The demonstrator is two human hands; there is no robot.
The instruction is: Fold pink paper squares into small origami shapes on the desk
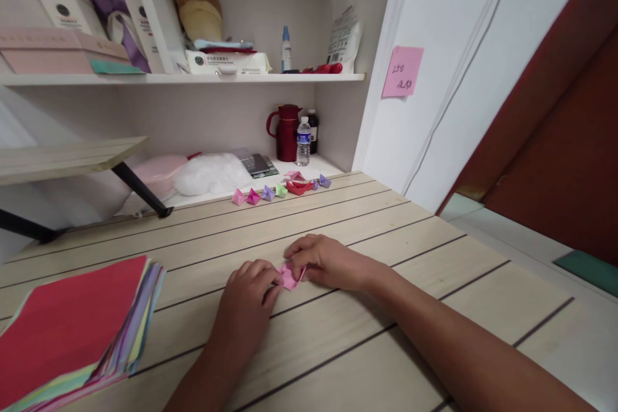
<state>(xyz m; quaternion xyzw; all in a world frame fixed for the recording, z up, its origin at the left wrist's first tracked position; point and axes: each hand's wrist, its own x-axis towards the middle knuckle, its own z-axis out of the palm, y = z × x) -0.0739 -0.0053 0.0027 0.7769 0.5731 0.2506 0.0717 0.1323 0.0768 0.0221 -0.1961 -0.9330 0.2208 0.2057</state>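
Observation:
A small piece of folded pink paper (pixel 291 277) lies low over the wooden table, between my two hands. My left hand (pixel 252 293) has its curled fingertips on the paper's left edge. On the other side, my right hand (pixel 326 262) pinches the paper between thumb and fingers. Part of the paper is hidden under the right fingers, so its full shape does not show. Farther back stands a row of small folded paper pieces: a pink one (pixel 238 197), a magenta one (pixel 253 197), a green one (pixel 280 190), a red paper boat (pixel 299 187) and several purple ones.
A stack of coloured paper (pixel 72 328), red on top, lies at the left. Behind the table, a shelf holds a red jug (pixel 288 133), a water bottle (pixel 303 143) and a clear plastic bag (pixel 212 174). A small raised wooden stand (pixel 67 158) is at the left.

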